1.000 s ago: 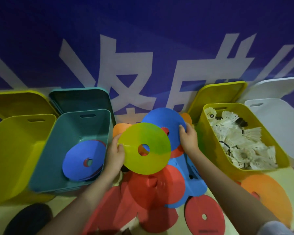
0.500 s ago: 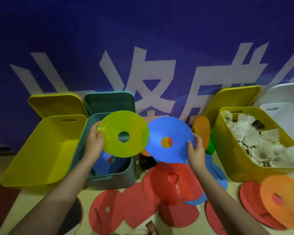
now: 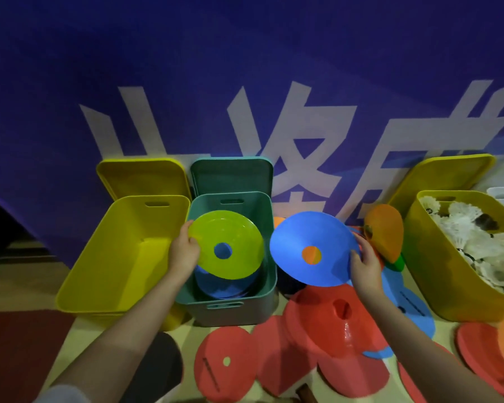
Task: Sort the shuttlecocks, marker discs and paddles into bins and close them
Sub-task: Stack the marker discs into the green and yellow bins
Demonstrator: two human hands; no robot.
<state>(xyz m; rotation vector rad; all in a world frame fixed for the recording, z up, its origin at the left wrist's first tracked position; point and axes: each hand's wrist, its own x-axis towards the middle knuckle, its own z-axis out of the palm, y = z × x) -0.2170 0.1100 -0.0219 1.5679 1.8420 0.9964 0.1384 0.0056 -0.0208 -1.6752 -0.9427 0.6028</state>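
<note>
A: Two discs up. Left hand [image 3: 184, 251] grips the green disc [image 3: 226, 244] by its rim over the teal bin [image 3: 233, 308]; blue discs [image 3: 224, 287] beneath, mostly hidden.

B: Right hand [image 3: 362, 264] pinches the blue disc [image 3: 312, 248] edge. Shuttlecocks [image 3: 477, 242] fill the right yellow bin [image 3: 437, 274], cut off by the frame. Red discs [image 3: 339, 327] crowd below; left yellow bin [image 3: 122, 257] beside teal.

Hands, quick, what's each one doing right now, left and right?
Left hand: grips the green disc by its edge, over the teal bin.
Right hand: grips the blue disc by its edge.
</note>
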